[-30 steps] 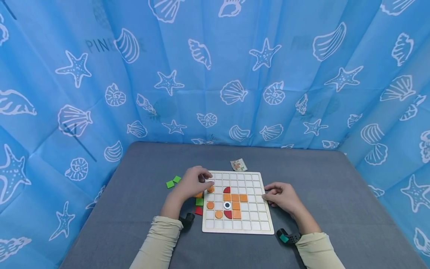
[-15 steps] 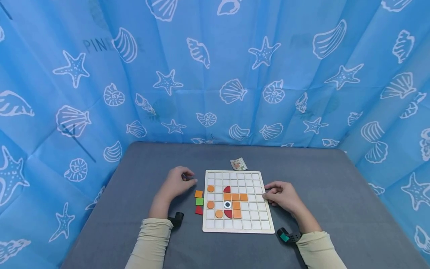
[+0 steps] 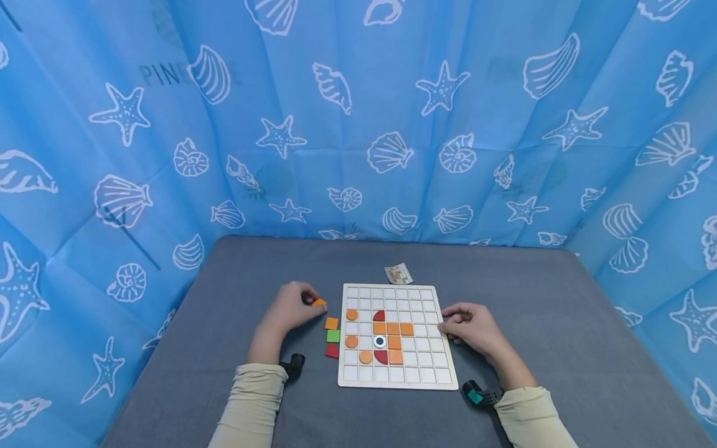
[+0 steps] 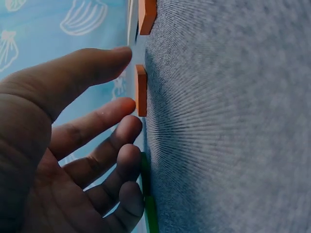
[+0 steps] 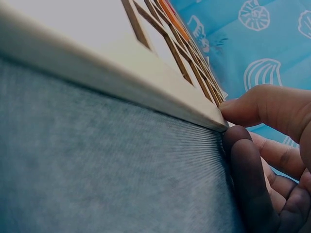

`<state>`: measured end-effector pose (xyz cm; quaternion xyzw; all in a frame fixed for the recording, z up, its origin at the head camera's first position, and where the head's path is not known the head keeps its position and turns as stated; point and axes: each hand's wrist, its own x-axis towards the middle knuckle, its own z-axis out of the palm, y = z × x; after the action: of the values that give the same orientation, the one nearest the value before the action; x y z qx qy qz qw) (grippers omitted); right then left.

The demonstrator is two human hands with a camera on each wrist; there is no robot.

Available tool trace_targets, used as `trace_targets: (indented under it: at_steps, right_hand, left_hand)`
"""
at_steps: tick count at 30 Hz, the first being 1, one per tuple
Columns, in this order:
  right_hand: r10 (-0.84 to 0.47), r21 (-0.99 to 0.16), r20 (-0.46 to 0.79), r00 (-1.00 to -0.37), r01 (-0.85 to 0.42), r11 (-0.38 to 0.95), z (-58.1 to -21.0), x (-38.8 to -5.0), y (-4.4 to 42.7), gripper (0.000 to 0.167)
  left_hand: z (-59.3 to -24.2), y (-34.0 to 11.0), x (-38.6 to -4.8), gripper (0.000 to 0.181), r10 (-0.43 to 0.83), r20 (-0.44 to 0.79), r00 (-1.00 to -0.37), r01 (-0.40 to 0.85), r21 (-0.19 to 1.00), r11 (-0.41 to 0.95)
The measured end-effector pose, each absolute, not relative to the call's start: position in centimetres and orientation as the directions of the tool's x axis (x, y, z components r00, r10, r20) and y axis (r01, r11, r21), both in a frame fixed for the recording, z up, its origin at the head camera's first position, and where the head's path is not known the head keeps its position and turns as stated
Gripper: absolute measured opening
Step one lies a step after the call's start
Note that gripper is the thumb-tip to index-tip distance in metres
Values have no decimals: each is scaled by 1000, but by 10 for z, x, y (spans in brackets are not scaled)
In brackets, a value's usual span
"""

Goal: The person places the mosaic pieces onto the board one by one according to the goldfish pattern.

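Observation:
My left hand (image 3: 291,306) is at the left of the grid board (image 3: 353,377), with thumb and fingers spread around an orange tile (image 4: 141,91). That tile lies by the index fingertip on the grey table, and the thumb tip stands apart from it. Two green tiles (image 4: 151,213) lie beside the lower fingers; the hand hides them in the head view. My right hand (image 3: 467,323) pinches the board's right edge, thumb on top and index finger curled against the side. On the board sit orange squares (image 3: 394,343), orange discs (image 3: 351,341), red quarter-rounds (image 3: 381,356) and an eye disc (image 3: 379,341).
Beside the board's left edge lie an orange square tile (image 3: 332,323), a green square tile (image 3: 333,336) and a red piece (image 3: 332,351). Behind the board is a small picture card (image 3: 398,274). A blue shell-print curtain (image 3: 358,149) hangs around the table (image 3: 560,323).
My left hand has moved left, from over the board's left edge to the table beside it. An orange tile now shows at its fingertips. My right hand stays at the board's edge.

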<state>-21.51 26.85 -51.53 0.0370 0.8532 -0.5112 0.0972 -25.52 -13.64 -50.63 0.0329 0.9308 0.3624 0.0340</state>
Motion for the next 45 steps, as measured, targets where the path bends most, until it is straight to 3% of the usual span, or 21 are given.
trace_targets:
  at_steps: [11, 33, 45]
  right_hand:
    - [-38, -866, -194, -980, 153, 476, -516, -216, 269, 38]
    - [-46, -866, -188, -981, 144, 478, -515, -215, 268, 38]
    - [-50, -865, -182, -982, 136, 484, -515, -216, 269, 38]
  left_hand:
    - [-508, -136, -256, 32, 75, -72, -995, 10, 652, 758]
    - [-503, -131, -254, 24, 99, -95, -991, 14, 648, 761]
    - [-496, -123, -253, 24, 109, -35, -993, 58, 666, 743]
